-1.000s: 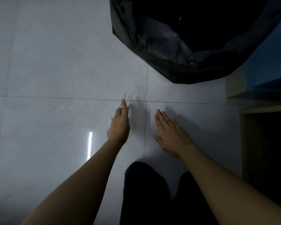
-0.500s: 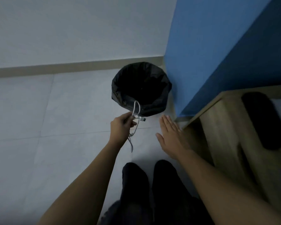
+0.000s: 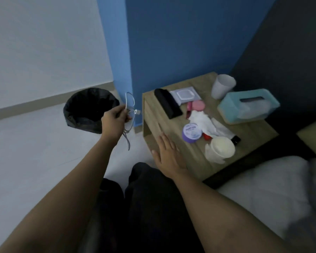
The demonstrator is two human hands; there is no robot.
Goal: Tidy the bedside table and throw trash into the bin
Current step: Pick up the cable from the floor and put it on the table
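Note:
My left hand point(image 3: 115, 121) is closed around a white charging cable point(image 3: 130, 105), which loops above the fist and dangles below it, between the bin and the table. The bin point(image 3: 88, 110), lined with a black bag, stands on the floor at the left. My right hand point(image 3: 167, 154) hovers flat and empty at the near left corner of the wooden bedside table point(image 3: 248, 132). Crumpled white tissue point(image 3: 202, 121) lies mid-table among a purple-lidded jar point(image 3: 192, 133), a pink compact point(image 3: 198, 105), a black case point(image 3: 167, 103), a wipes pack point(image 3: 185, 94) and a white cup point(image 3: 222, 85).
A teal tissue box point(image 3: 248, 105) sits at the table's back right. A cream-lidded white container point(image 3: 220, 149) stands near the front edge. A blue wall panel point(image 3: 153, 42) rises behind. The bed with a white pillow point(image 3: 274, 189) lies at the lower right. My dark trouser legs fill the bottom centre.
My left hand picked the cable off the floor and lifted it. The view rose and swung right, from floor and bin to the bedside table. My right hand moved from the floor to the table corner.

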